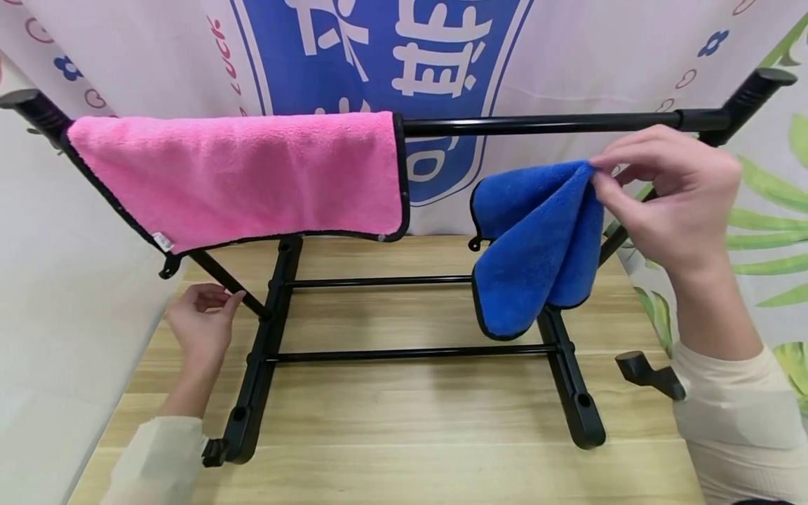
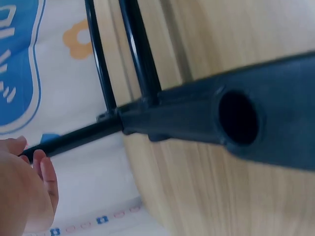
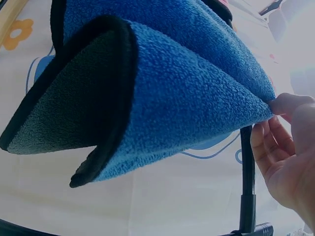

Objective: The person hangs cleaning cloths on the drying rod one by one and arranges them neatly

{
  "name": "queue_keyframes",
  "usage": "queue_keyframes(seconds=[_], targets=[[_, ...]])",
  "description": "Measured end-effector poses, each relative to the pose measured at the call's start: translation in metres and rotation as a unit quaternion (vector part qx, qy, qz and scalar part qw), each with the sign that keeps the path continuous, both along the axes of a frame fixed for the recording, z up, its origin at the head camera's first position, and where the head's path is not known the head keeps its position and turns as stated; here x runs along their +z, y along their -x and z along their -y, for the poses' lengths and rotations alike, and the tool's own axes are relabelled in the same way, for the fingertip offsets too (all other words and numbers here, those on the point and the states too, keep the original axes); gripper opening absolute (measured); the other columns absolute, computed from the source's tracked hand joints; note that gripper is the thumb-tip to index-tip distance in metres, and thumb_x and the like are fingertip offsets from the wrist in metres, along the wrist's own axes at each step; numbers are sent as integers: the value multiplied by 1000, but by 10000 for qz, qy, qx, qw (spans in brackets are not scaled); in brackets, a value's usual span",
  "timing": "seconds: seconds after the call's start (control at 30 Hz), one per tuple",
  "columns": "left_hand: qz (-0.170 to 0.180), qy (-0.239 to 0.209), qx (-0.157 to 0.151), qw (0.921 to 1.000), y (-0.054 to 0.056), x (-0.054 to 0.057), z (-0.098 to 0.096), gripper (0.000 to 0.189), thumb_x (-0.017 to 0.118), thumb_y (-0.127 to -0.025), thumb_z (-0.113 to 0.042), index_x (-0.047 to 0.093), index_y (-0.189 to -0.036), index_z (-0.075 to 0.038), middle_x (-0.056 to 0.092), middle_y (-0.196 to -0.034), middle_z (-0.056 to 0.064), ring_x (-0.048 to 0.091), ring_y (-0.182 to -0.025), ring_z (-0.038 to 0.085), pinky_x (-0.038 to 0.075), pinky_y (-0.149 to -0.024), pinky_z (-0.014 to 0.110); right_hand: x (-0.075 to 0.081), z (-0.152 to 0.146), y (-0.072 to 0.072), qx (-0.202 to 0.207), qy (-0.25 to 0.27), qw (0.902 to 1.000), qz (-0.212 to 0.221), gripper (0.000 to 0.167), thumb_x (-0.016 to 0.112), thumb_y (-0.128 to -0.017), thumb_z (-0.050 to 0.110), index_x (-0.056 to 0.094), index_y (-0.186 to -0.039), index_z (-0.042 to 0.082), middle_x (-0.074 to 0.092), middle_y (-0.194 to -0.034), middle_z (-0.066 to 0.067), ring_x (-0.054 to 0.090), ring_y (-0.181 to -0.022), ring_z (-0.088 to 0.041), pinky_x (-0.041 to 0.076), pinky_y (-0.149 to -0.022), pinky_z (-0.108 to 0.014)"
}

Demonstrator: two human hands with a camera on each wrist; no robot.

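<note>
Home-like indoor corner, wood-grain surface (image 1: 404,428), printed cloth backdrop (image 1: 581,63), leaf-patterned cloth (image 1: 773,242), black towel rack (image 1: 536,125)

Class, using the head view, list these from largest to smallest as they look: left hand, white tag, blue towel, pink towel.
1. Pink towel
2. Blue towel, bunched
3. Left hand
4. White tag

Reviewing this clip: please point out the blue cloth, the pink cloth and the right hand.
Blue cloth (image 1: 536,256), head view: on its front hanging flap.
Pink cloth (image 1: 252,182), head view: mid-front of the part draped over the bar.
Right hand (image 1: 675,193), head view: on the middle of the hand.
</note>
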State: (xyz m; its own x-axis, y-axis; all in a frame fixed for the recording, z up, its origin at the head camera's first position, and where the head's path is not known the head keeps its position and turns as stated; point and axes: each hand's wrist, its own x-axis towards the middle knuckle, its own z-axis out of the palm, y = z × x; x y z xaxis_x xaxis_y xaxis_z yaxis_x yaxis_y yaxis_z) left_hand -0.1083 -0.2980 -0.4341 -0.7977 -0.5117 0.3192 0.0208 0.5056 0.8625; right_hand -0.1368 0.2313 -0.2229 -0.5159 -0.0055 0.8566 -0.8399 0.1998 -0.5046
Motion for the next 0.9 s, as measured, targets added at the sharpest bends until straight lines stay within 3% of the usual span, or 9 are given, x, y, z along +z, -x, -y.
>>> queue_keyframes(seconds=[0.07,0.17,0.27,0.37,0.5,0.7,0.8,0.9], targets=[[-48,265,-71,9996,-3,-2,-6,22,80,-89,-7,66,-98,7,61,-80,-9,58,-71,-5,49,-62,5,4,0,0,-220,2,9998,10,5,67,-77,-18,72,-79,-18,76,-85,-8,69,-77,-11,56,-70,-13],[-118,517,-429,9977,-7,-6,-18,19,77,-90,-2,67,-100,10,66,-83,4,57,-70,-7,47,-60,5,9,-1,-1,-709,-137,9974,58,7,67,-78,-18,73,-82,-18,75,-87,-2,69,-77,-9,55,-70,-12],[-58,770,-964,9923,-10,-8,-33,15,76,-90,2,68,-101,9,68,-84,15,56,-70,-7,45,-59,5,12,-1,-1,-1064,-228,9940,102,7,68,-79,-16,73,-84,-19,74,-88,2,67,-76,-9,55,-70,-11],[-98,1079,-1658,9802,-9,-4,-50,13,76,-88,6,70,-100,7,69,-81,16,57,-67,-3,45,-58,7,14,0,0,-1230,-164,9922,88,8,68,-80,-14,72,-84,-21,74,-87,3,66,-76,-9,55,-70,-11],[-352,1496,-2693,9507,-4,8,-77,20,76,-83,13,72,-101,5,71,-79,11,62,-66,6,50,-58,12,16,1,3,-1408,-171,9899,20,9,69,-81,-12,73,-85,-19,74,-87,4,66,-75,-7,54,-71,-10],[-885,1915,-4053,8895,0,40,-131,25,75,-81,16,72,-103,4,70,-82,8,66,-69,15,57,-59,22,16,3,7,-1502,-36,9887,28,10,69,-81,-11,73,-84,-19,75,-85,-8,66,-74,-7,54,-68,-10],[-1123,1893,-4582,8612,-1,59,-158,23,74,-83,15,72,-103,4,70,-82,7,66,-69,14,57,-58,21,17,4,9,-1567,-15,9877,4,10,70,-81,-10,73,-83,-19,75,-84,-7,66,-74,-7,53,-68,-10],[-1296,1814,-4963,8391,-2,79,-182,19,73,-86,13,73,-103,3,71,-83,6,66,-70,13,56,-59,19,19,4,10,-1650,-80,9862,-50,10,70,-82,-8,74,-82,-17,76,-84,-7,66,-75,-6,53,-68,-9]])
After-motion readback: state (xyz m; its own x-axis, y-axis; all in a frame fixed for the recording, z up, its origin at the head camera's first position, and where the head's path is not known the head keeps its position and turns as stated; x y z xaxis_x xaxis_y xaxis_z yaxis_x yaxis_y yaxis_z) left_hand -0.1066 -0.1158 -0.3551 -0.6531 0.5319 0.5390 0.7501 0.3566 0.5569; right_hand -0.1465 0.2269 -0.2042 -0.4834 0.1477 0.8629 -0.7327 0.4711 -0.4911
